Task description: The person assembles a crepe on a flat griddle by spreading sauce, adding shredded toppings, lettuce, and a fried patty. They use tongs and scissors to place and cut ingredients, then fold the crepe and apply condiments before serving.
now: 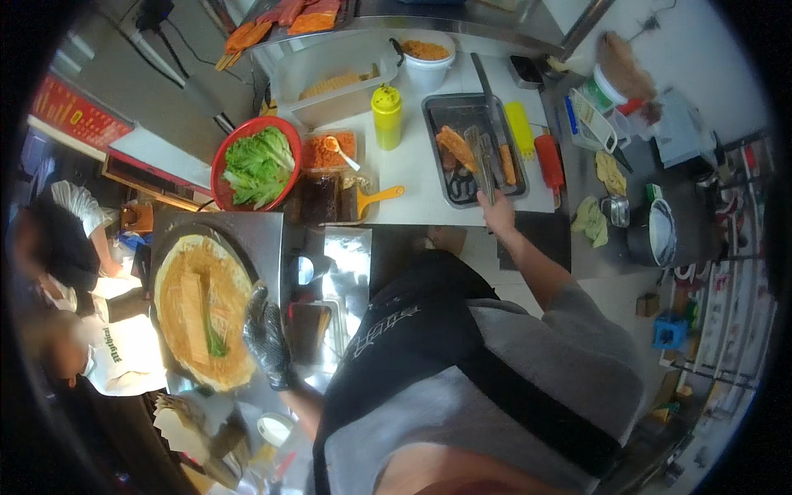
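Observation:
My right hand (498, 216) grips metal tongs (478, 153) over a dark rectangular tray (432, 169). The tongs' tips are at an orange-brown piece of cooked food (456, 147) in the tray; whether they pinch it I cannot tell. A second narrow piece (507, 165) lies at the tray's right side. In a dark glove, my left hand (266, 340) has its fingers stretched out at the right edge of a round pancake (173, 289) on a griddle. On the pancake's brown sauce lie a long tan slab (195, 318) and a green leaf (216, 342).
A red bowl of lettuce (262, 165), a yellow squeeze bottle (386, 120) and a sauce container with an orange ladle (379, 198) stand between griddle and tray. A red bottle (548, 161) lies right of the tray. Two people (82, 231) are beyond the griddle.

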The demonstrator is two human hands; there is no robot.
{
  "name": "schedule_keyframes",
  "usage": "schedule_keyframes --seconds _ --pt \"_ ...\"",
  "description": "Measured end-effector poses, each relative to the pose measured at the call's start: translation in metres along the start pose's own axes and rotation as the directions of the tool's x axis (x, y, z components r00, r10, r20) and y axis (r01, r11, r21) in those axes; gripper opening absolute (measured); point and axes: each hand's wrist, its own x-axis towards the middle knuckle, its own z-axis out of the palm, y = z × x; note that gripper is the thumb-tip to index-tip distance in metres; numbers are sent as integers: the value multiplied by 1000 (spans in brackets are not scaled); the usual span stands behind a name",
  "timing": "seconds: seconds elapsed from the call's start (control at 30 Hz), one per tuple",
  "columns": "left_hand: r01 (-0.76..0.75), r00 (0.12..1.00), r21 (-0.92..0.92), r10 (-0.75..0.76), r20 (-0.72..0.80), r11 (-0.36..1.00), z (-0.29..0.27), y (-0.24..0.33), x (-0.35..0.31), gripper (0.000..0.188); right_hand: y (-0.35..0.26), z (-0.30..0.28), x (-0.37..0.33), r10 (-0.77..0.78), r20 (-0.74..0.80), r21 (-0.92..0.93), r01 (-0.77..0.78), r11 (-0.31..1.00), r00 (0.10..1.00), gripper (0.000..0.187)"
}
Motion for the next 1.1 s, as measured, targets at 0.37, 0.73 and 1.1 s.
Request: schedule_keyframes --seconds 0.37,0.73,1.1 --pt "205 978 4 -204 -33 979 71 27 16 29 18 -25 136 -271 -39 -450 225 864 962 51" --pt "161 985 68 -165 55 985 140 67 57 35 121 -83 209 -379 -533 -493 86 866 757 27" --pt "305 939 -35 -294 179 952 163 99 70 35 30 -86 277 -143 153 -353 189 916 978 59"
